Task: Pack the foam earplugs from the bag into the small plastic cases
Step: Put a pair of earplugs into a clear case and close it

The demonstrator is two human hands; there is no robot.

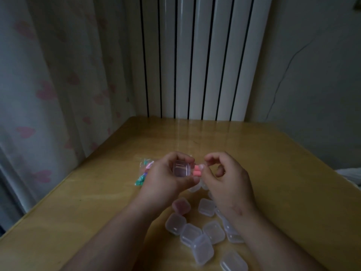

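My left hand [168,177] grips a small clear plastic case [181,169] above the wooden table [97,212], its open side turned to the right. Pink foam earplugs [197,170] sit at the case's mouth. My right hand [226,177] pinches those earplugs with thumb and forefinger. A clear bag [145,172] with green and pink earplugs lies on the table just left of my left hand. Several empty clear cases [203,233] lie scattered below my hands.
One closed case with something pink inside [181,205] lies between my forearms. A white radiator [195,55] stands behind the table, a curtain with pink hearts [48,94] hangs at the left, and a wall is at the right.
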